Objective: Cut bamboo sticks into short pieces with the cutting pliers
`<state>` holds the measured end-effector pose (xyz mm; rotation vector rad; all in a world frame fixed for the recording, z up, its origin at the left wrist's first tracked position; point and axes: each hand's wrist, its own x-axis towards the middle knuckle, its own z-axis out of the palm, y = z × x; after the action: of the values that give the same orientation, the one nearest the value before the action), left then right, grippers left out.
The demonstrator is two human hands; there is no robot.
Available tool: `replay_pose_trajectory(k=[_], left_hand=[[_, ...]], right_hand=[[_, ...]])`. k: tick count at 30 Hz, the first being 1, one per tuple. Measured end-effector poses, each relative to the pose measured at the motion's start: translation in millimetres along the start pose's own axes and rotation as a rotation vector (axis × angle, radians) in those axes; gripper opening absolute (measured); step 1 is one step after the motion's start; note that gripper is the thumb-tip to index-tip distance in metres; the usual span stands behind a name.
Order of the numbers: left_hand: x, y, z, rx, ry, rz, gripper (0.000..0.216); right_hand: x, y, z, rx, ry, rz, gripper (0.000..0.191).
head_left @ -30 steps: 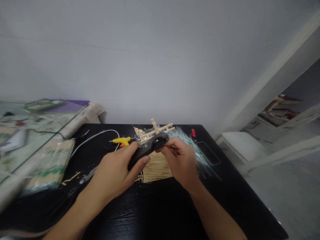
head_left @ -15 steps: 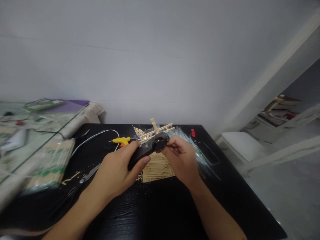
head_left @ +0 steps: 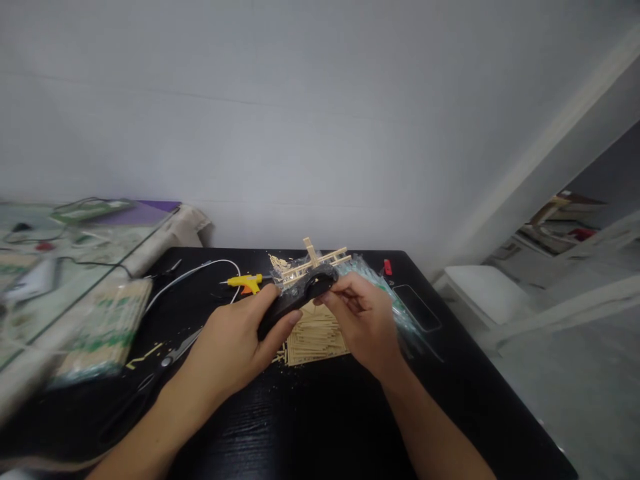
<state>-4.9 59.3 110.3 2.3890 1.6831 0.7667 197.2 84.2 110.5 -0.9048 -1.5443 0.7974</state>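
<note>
My left hand (head_left: 240,330) is wrapped round a black hand-held tool (head_left: 295,297) with a rounded, hollowed far end; its exact kind I cannot make out. At that end my right hand (head_left: 363,317) is closed in a pinch, fingertips against or just beside the tool. Whatever sits between those fingertips is hidden. Just beyond the tool, a small frame of pale wooden sticks (head_left: 313,253) shows, with crossed and parallel pieces. Below both hands lies a flat pile of thin wooden sticks (head_left: 317,337) on the black table (head_left: 300,427).
A yellow glue gun (head_left: 245,281) with a white cable lies left of the tool. Nearer are scissors (head_left: 173,357) and a pack of sticks (head_left: 107,327). To the right lie clear plastic wrappers (head_left: 370,270), a dark phone-like rectangle (head_left: 417,307) and a small red object (head_left: 387,267).
The black tool has tilted slightly, so its hollowed end looks different. Both hands keep nearly the same place and grip; the view has shifted a little.
</note>
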Motion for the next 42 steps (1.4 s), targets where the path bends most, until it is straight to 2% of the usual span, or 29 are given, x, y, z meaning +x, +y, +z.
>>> replay_pose_trajectory(k=[17,24,32,42], left_hand=[[-1.0,-1.8,2.4,0.033,-0.009,-0.004,0.040],[-0.7,-2.9,2.3,0.058,-0.010,-0.003,0.041],[-1.6,-6.3,-1.2,-0.071,-0.023,0.020,0.044],[-0.8,-6.3,-0.8,-0.071,-0.013,0.031,0.043]], right_hand=[[-0.3,5.0,1.4,-0.024,0.050,0.009,0.013],[-0.4,1.9,3.0,0.026,0.035,0.029,0.012],[2.3,1.6,0.4,0.036,0.017,0.052,0.015],[4.4,-0.7,0.3,0.072,-0.020,0.107,0.011]])
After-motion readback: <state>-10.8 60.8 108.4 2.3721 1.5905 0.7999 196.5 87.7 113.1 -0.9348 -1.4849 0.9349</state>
